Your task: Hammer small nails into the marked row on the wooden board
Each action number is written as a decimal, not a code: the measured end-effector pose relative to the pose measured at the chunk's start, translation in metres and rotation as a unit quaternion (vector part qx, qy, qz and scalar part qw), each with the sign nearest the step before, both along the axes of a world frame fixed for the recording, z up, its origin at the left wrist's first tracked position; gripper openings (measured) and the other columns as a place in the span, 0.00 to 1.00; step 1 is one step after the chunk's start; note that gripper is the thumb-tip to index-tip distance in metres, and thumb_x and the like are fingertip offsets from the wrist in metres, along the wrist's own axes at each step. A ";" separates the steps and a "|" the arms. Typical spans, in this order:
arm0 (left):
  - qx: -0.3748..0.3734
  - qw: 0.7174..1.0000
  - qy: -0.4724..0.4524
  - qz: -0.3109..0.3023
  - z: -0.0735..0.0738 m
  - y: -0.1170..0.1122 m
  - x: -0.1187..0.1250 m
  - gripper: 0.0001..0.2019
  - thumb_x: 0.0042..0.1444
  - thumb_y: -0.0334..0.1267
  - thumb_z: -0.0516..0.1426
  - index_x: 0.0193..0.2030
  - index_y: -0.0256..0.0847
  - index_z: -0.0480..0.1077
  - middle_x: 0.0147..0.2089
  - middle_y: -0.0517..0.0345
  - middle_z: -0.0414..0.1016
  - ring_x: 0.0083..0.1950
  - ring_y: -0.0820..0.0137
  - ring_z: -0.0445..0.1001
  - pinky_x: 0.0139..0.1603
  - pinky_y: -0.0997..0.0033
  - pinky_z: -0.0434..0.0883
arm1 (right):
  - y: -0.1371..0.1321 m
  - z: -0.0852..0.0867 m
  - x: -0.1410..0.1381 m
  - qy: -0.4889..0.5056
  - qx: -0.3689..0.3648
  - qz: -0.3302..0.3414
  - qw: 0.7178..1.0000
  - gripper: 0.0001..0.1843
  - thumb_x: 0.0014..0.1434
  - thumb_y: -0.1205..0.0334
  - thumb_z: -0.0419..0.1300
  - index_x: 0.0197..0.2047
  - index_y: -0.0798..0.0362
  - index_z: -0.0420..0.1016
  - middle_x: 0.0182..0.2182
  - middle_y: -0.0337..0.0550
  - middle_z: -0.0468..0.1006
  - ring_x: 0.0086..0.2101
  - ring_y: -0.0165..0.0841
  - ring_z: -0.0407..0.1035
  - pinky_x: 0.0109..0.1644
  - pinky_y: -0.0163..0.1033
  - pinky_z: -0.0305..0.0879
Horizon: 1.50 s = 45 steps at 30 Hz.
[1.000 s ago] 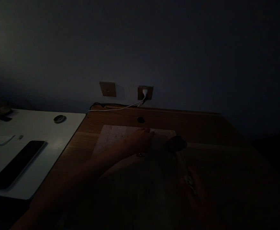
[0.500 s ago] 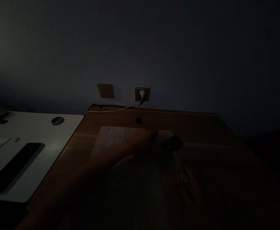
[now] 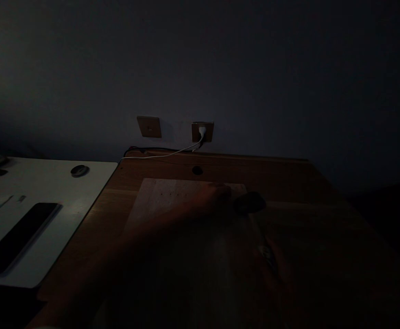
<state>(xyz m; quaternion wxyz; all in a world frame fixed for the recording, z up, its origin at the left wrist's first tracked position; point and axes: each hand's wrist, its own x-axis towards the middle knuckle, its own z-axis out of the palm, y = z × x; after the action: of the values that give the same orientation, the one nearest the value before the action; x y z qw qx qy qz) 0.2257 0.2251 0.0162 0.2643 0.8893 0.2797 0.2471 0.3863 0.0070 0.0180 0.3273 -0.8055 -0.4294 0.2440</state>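
Note:
In deep shadow, my right hand [image 3: 280, 269] is wrapped round the handle of a hammer with a broad dark head, probably a mallet [image 3: 250, 202]. Its head is just right of my left hand [image 3: 211, 196], over the right edge of a pale wooden board [image 3: 148, 201]. My left hand is low over the board's far part with its fingers curled together; whatever they pinch is too dark to make out. A row of several small dark dots [image 3: 170, 194] runs along the board left of that hand; I cannot tell whether they are holes or nails.
The board lies on a brown wooden desk [image 3: 289, 183] with a round dark hole [image 3: 197, 170]. On a white table [image 3: 93, 183] at left are a long black slab-like object [image 3: 21, 237] and a small round item [image 3: 79, 171]. A white cable [image 3: 165, 156] runs to a wall socket [image 3: 202, 131].
My left hand has shifted slightly right, and one more dark dot shows beside it. The mallet head has moved slightly right and up. The whole view has shifted a little.

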 end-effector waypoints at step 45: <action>-0.132 0.990 -0.035 0.029 0.004 0.004 0.002 0.21 0.55 0.28 0.63 0.56 0.37 0.71 0.47 0.52 0.82 0.46 0.66 0.81 0.47 0.69 0.74 | 0.021 0.028 -0.006 0.013 0.026 -0.008 1.000 0.39 0.61 0.37 0.52 0.66 0.55 0.66 0.63 0.57 0.73 0.63 0.50 0.67 0.66 0.53 0.62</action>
<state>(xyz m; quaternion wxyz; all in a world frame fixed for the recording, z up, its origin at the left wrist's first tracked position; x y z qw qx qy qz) 0.2276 0.2288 0.0199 0.3816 0.8290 0.3261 0.2464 0.3800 0.0276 0.0461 0.3552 -0.7969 -0.4252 0.2407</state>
